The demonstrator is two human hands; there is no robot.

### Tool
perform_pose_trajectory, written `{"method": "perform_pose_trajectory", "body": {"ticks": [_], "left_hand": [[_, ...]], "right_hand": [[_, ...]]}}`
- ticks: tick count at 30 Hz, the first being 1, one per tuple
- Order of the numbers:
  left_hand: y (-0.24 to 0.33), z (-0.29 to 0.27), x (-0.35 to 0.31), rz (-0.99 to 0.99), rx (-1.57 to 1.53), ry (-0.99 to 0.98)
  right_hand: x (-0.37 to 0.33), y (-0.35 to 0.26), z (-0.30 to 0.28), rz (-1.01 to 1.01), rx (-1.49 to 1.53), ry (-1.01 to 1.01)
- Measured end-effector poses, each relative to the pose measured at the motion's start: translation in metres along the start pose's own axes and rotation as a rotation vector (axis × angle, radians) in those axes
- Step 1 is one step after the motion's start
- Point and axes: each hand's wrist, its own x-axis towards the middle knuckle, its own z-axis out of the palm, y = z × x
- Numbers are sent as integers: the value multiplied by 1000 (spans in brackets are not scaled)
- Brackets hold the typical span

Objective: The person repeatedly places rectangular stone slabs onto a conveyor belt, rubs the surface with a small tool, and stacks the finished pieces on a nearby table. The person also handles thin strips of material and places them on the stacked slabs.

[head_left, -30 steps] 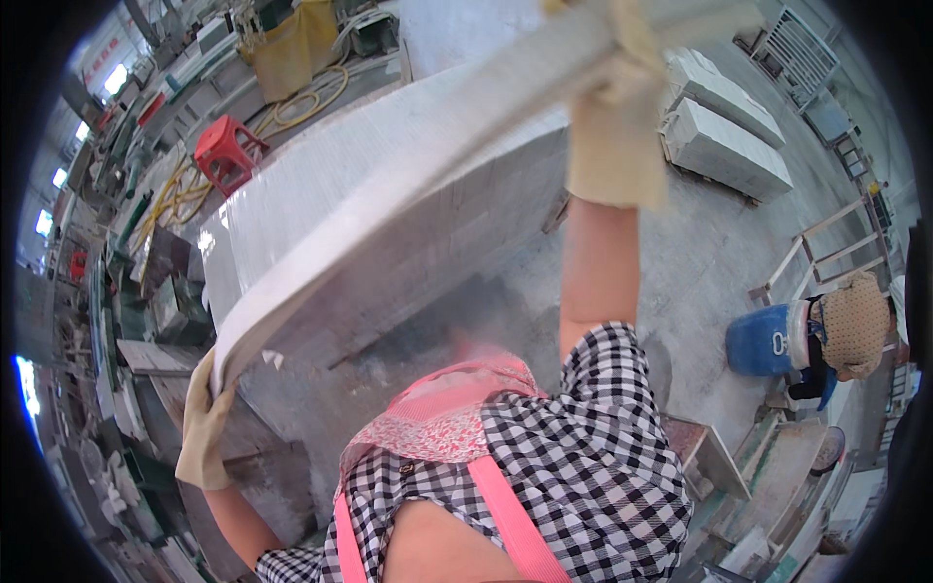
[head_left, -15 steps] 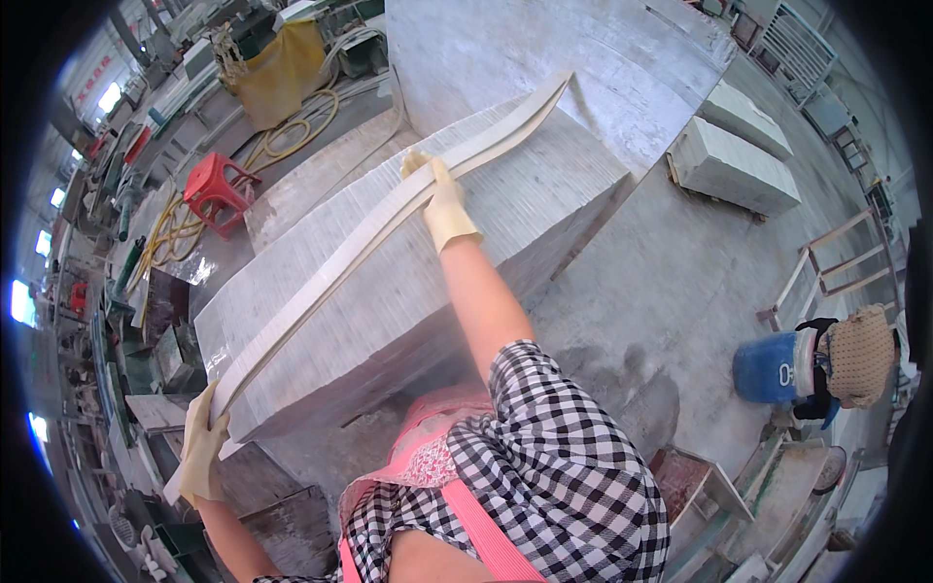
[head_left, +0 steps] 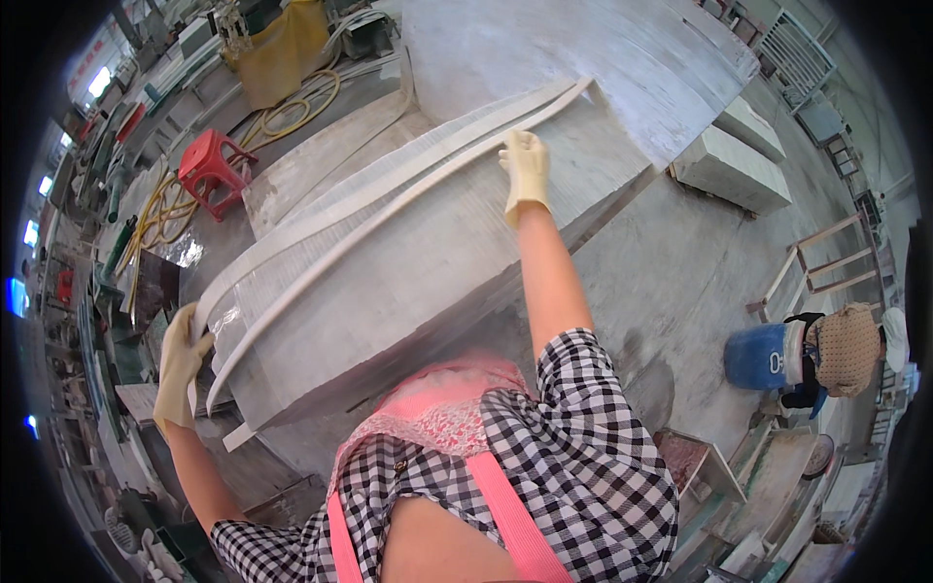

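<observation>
A long block of stacked pale stone slabs (head_left: 418, 248) lies slantwise in front of me. Across its top run two long, thin, pale strips, a far strip (head_left: 321, 214) and a near strip (head_left: 389, 209), parted in the middle and close together at the far right end. My left hand (head_left: 182, 374), in a cream rubber glove, is closed around the left end of the far strip. Gloved the same way, my right hand (head_left: 527, 173) has its fingers curled at the near strip, towards its right end; the fingertips are partly hidden.
Behind the block stands a large grey slab (head_left: 564, 49). A red plastic stool (head_left: 212, 170) and a yellow hose (head_left: 296, 117) are at the left. To the right are pale stone blocks (head_left: 734, 165), a blue barrel (head_left: 756, 358) and a person (head_left: 846, 350) beside it.
The strips, lying together before, have spread apart in the middle. My right hand has moved right along them, my left hand slightly up. The view has shifted a little.
</observation>
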Motion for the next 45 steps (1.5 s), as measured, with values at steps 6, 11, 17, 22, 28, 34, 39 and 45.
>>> {"method": "perform_pose_trajectory", "body": {"ticks": [6,11,17,22,28,34,39,45], "left_hand": [[51,-19,-11,134,57,115],[70,-33,-52,160,159,145],[51,-22,-100,-39,-123,29],[38,29,-92,68,105,-129],[51,57,-70,39,197,-275],[58,64,-64,66,401,-306],[44,58,-65,118,453,-233],[32,62,-76,84,446,-262]], "right_hand": [[-99,-2,30,630,378,-1212],[-136,-12,113,443,1034,-771],[-44,-91,68,109,1339,-250],[-57,-137,-8,-323,778,-18],[-55,-76,-57,-115,694,32],[-46,12,-71,363,675,-66],[-61,12,-99,425,396,-106],[-58,2,-135,-127,-373,170]]}}
